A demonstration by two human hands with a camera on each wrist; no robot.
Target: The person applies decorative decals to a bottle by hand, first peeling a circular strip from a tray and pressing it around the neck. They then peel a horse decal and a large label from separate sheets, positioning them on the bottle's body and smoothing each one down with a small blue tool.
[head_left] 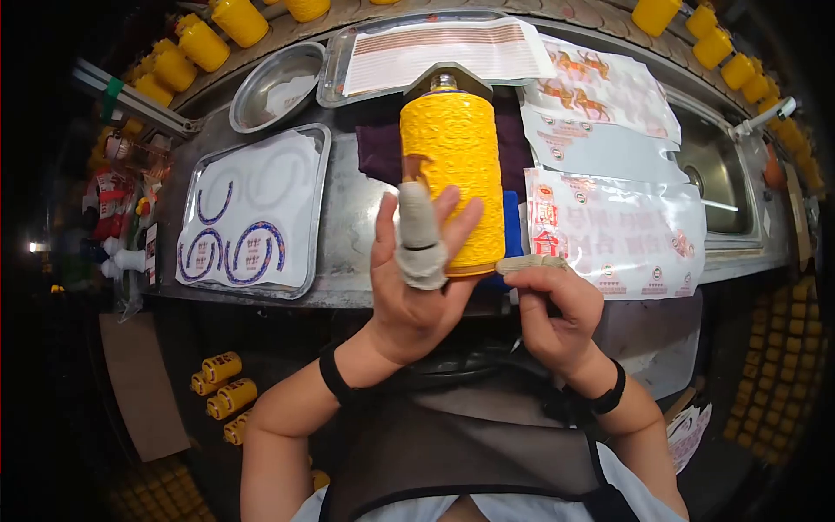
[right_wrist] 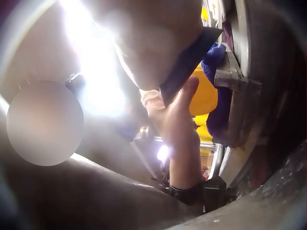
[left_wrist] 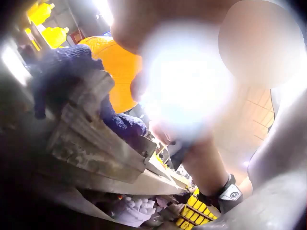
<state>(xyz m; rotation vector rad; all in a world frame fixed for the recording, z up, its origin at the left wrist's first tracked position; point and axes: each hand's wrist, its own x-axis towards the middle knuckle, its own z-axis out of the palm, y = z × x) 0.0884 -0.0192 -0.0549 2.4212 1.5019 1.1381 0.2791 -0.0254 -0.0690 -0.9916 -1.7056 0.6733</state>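
Note:
A yellow embossed bottle (head_left: 452, 174) lies with its neck pointing away from me, propped at a grey metal bracket (head_left: 478, 83). My left hand (head_left: 409, 322) is beside its base, palm up and fingers spread. One finger wears a pale finger cot (head_left: 419, 230), its tip at a small brown-orange decal (head_left: 416, 163) on the bottle's left side. Just right of the base is my right hand (head_left: 561, 313), its index finger also covered by a pale cot (head_left: 531, 264). That hand holds a dark flat piece (right_wrist: 192, 62), seen in the right wrist view.
A tray (head_left: 320, 200) with blue-patterned ring decals stands left, below a metal bowl (head_left: 246, 100). Horse decal sheets (head_left: 600, 96) and a red-lettered sheet (head_left: 617, 235) lie right, beside a sink (head_left: 718, 174). Dark and blue cloths lie under the bottle. More yellow bottles (head_left: 202, 43) line the back.

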